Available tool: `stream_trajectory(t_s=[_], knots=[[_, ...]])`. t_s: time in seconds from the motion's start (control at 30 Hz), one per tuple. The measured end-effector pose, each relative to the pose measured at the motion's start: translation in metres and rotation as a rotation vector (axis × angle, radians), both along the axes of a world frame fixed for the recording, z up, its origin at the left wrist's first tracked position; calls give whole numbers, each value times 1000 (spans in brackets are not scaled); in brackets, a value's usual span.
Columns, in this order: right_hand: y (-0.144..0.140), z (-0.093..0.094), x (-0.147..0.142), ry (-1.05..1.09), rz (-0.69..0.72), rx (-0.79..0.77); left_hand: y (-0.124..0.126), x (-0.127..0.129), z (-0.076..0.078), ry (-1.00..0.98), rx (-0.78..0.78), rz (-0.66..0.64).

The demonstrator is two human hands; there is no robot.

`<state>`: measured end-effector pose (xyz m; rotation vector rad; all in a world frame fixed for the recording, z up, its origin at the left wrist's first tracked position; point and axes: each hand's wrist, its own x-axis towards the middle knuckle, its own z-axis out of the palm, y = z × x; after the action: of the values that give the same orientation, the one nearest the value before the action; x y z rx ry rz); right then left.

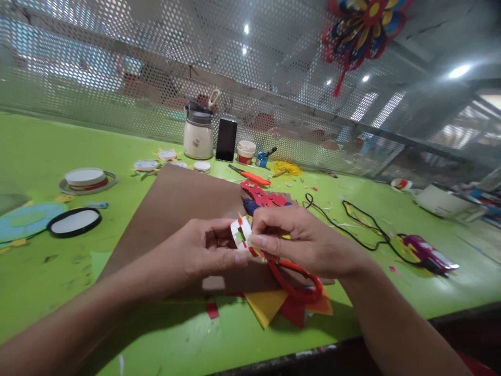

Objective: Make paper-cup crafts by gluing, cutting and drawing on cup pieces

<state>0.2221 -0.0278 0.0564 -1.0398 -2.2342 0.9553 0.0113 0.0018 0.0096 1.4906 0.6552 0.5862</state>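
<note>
I am pinching a small white paper piece (241,233) between both hands over the middle of the brown cardboard sheet (176,209) — my left hand (199,256) is closing thumb and forefinger on its lower edge, and my right hand (301,243) is clamping its fingers (260,241) on the piece's right side. The piece is carrying red and green bits and is sitting upright, lifted off the counter (47,271). Red-handled scissors (297,279) are hanging under my right palm, just above yellow and red paper scraps (270,308) at 6 o'clock. At 12 o'clock a cream jar (198,137) and a dark phone (226,139) are standing side by side against the perforated screen. At 3 o'clock a purple glue gun (425,254) is lying with its black cord (352,224) trailing toward the cardboard. At 9 o'clock a black-rimmed disc (74,222) is lying flat.
</note>
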Motion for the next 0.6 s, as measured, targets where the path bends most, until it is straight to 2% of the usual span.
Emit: stream_trajectory(t_s=[0.17,0.37,0.47,0.6], knots=[[-4,1,-3,17,-32,78,0,-1,2,-44,-2,-23],[-2,-8,-10,282,-246,190,-1,-2,3,-46,-8,69],[-3,-9,-11,302,-249,254,-1,-3,2,-76,-39,127],[-5,-8,-10,209,-168,445,-2,-3,4,-110,-55,210]])
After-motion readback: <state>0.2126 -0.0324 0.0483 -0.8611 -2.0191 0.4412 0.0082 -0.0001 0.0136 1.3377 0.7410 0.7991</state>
